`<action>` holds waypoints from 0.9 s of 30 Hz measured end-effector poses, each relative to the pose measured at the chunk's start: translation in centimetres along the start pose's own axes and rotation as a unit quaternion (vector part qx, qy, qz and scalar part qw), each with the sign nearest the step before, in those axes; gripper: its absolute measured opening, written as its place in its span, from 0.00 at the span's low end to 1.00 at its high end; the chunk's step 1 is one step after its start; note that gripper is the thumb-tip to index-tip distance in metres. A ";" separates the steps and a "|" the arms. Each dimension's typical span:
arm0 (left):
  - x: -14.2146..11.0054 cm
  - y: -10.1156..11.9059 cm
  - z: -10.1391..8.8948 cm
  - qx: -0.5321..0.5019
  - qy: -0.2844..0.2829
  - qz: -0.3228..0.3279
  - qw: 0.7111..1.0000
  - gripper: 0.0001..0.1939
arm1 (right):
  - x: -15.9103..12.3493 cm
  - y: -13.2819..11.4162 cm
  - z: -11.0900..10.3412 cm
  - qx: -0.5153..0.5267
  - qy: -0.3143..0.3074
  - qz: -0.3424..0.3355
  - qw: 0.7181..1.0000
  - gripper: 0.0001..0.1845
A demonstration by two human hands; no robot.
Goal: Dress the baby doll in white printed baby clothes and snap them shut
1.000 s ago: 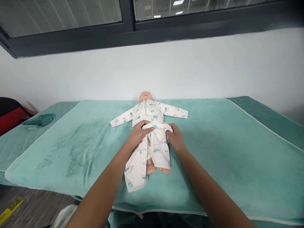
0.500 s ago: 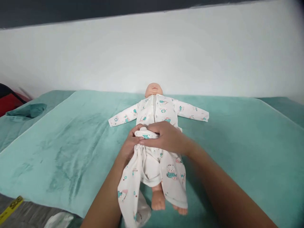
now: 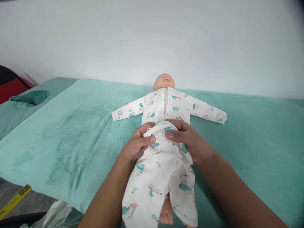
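A baby doll [image 3: 164, 81] lies on its back on a teal towel [image 3: 71, 126], head toward the wall, arms spread. It wears a white printed top [image 3: 166, 106] and matching white printed trousers [image 3: 156, 177]. My left hand [image 3: 136, 144] pinches the trousers' waistband at the doll's left side of the picture. My right hand [image 3: 190, 141] grips the same waistband from the other side, thumb on top. Both hands are closed on the cloth at the doll's waist. A bare foot [image 3: 165, 213] shows below the trouser legs.
A white wall rises right behind the doll's head. A crumpled dark-teal cloth [image 3: 30, 96] lies at the far left, beside a red and black object [image 3: 9, 87]. The towel's near edge drops to a grey floor with a yellow strip [image 3: 14, 201] and white plastic [image 3: 54, 213].
The view has tilted down and moved closer. My hands have gathered at the waistband, and the trousers now cover more of the doll's legs, up at the waist.
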State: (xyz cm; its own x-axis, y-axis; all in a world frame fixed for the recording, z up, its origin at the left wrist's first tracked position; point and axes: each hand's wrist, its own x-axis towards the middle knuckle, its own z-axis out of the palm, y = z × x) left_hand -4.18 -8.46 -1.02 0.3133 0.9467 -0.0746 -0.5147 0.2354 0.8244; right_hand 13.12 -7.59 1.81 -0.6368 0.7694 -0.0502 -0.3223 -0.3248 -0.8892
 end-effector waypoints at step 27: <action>-0.9 0.2 0.6 0.074 -0.035 -0.008 0.997 0.27 | -0.3 0.9 -0.4 0.039 0.010 0.003 0.999 0.13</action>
State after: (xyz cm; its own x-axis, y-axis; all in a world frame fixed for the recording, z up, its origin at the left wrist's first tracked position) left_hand -4.06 -9.39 -0.45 0.3786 0.9240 -0.0539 -0.3872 0.2110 0.8975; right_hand 13.26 -7.89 0.85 -0.6244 0.7783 -0.0657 -0.3725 -0.3706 -0.8508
